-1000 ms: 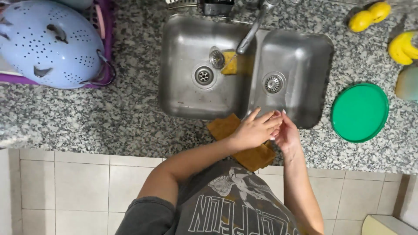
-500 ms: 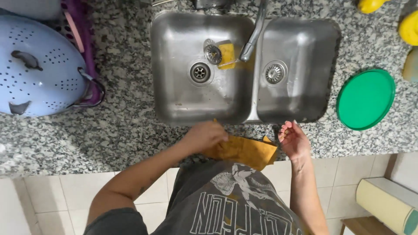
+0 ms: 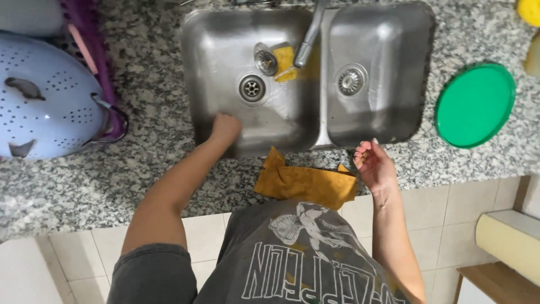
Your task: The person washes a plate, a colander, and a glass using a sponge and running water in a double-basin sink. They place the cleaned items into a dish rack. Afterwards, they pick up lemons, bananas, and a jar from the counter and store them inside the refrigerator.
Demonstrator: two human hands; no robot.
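The left hand [image 3: 226,127], fingers curled and holding nothing, rests on the double stainless-steel sink [image 3: 214,73] rim at seven o'clock of the drain, the right hand [image 3: 372,164] hangs loosely cupped and empty, and the crumpled mustard-yellow cloth [image 3: 306,184] overhanging the counter edge could slip off if brushed.

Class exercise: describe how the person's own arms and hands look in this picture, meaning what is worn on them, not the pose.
Both arms are bare from the short grey T-shirt sleeve down. The left hand and right hand wear no gloves, and no watch or bracelet shows at the wrists. Rings cannot be made out.

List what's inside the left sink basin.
Left basin: drain, loose strainer, yellow sponge, and the left hand at its near wall. The faucet hides part of the sponge.
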